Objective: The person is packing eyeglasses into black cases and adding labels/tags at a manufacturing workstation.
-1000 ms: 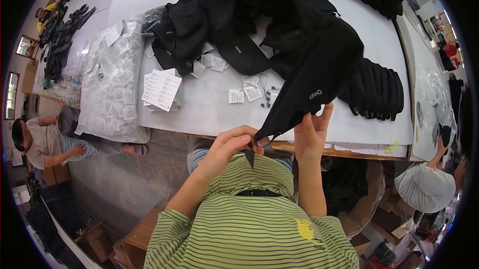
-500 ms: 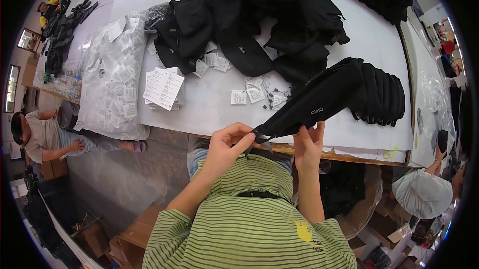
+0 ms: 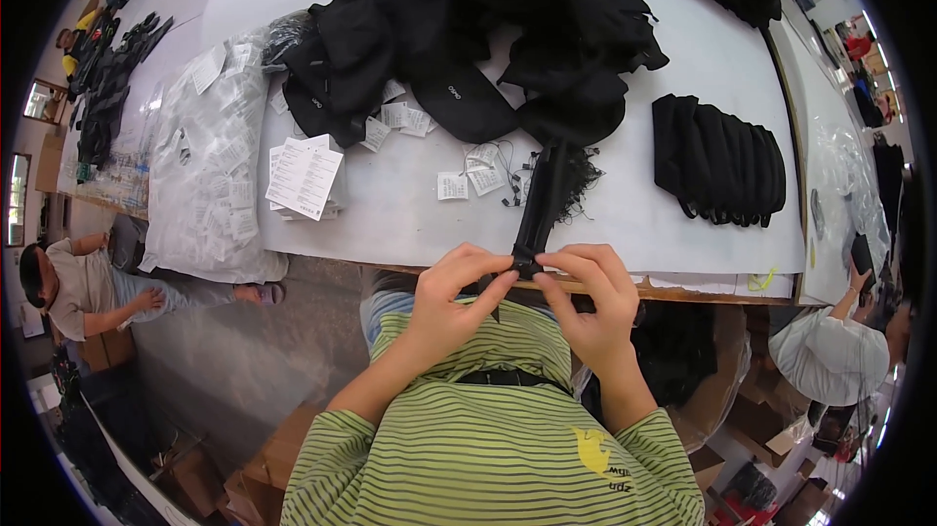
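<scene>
Both my hands pinch the strap end of a folded black fabric cap (image 3: 541,199) at the front edge of the table. My left hand (image 3: 452,300) has its thumb and forefinger closed on the left side of the strap and its small buckle. On the right side, my right hand (image 3: 596,302) grips the same end with its fingertips. The cap stretches away from me over the table, narrow and nearly edge-on. Beyond it lies a loose pile of black caps (image 3: 464,101). A neat row of folded black caps (image 3: 722,160) stands to the right.
Small white tags with black cords (image 3: 481,170) lie left of the cap. A stack of white printed cards (image 3: 305,180) and a plastic bag full of labels (image 3: 205,165) are farther left. One person (image 3: 83,282) sits at left; another (image 3: 830,355) is at right.
The cap has swung from pointing right, broad side showing, to pointing straight away, edge-on. My right hand has moved from the cap's side to its strap end, beside my left hand.
</scene>
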The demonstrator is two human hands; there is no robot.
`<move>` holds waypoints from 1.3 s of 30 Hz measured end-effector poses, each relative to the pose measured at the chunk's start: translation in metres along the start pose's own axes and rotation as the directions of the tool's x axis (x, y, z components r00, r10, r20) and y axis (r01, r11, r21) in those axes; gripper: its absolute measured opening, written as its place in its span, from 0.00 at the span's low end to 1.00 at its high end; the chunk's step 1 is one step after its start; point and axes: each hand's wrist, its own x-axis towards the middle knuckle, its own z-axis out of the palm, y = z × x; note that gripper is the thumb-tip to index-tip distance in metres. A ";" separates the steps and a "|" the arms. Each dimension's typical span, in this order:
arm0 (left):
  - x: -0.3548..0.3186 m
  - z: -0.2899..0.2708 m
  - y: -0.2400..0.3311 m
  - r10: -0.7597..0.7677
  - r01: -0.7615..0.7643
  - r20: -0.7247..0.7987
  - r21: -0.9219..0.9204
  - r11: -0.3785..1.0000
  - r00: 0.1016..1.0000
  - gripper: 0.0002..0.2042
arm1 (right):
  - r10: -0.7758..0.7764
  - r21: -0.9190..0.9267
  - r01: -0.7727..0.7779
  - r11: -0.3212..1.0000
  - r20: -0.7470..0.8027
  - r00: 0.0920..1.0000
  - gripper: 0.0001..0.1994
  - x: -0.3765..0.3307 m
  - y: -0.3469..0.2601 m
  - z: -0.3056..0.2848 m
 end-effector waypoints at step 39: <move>0.000 0.007 0.007 0.154 -0.159 0.036 0.203 0.966 0.987 0.10 | -0.011 0.022 0.008 1.000 0.124 0.992 0.07 0.000 0.010 -0.005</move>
